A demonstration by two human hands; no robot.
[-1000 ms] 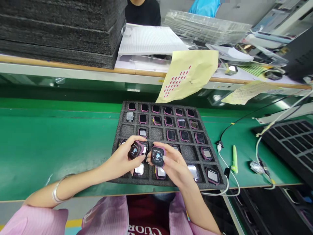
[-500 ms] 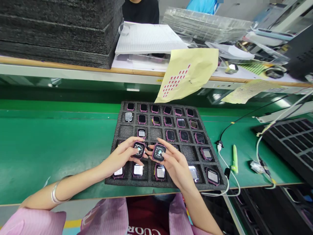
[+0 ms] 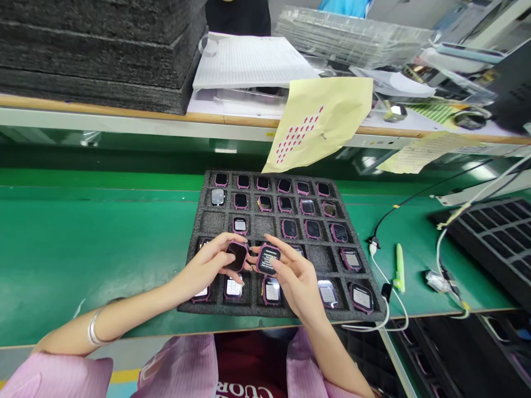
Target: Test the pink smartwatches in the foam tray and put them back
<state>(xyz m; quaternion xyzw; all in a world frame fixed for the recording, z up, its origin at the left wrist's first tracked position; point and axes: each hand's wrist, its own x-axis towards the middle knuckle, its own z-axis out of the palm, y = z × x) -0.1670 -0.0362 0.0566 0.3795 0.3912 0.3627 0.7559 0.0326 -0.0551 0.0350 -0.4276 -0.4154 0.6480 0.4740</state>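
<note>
My left hand (image 3: pixel 215 257) grips a purple-framed smartwatch body (image 3: pixel 238 257) without a strap, its screen dark and my thumb on the glass. Close beside it, my right hand (image 3: pixel 296 273) holds a second purple smartwatch body (image 3: pixel 267 258) whose screen shows lines of white text; the thumb touches that screen. Both watches are above a black foam tray (image 3: pixel 215 221) divided into square pockets. Most pockets hold similar watches, such as one with a dark screen (image 3: pixel 312 229) and one with a lit white list (image 3: pixel 272 289). The hands hide part of the fourth row.
The tray lies on a green bench (image 3: pixel 103 243). To its right are a light-green pen-like tool (image 3: pixel 399 268), white cables (image 3: pixel 381 276) and another black tray (image 3: pixel 489 243). Black foam blocks (image 3: pixel 95 55) and papers (image 3: pixel 253 61) are on the shelf, with a yellow sheet (image 3: pixel 323 121) hanging down.
The left watch's screen went from a clock face to dark. The right watch's screen changed from a clock face to text lines. Both hands stay nearly in place.
</note>
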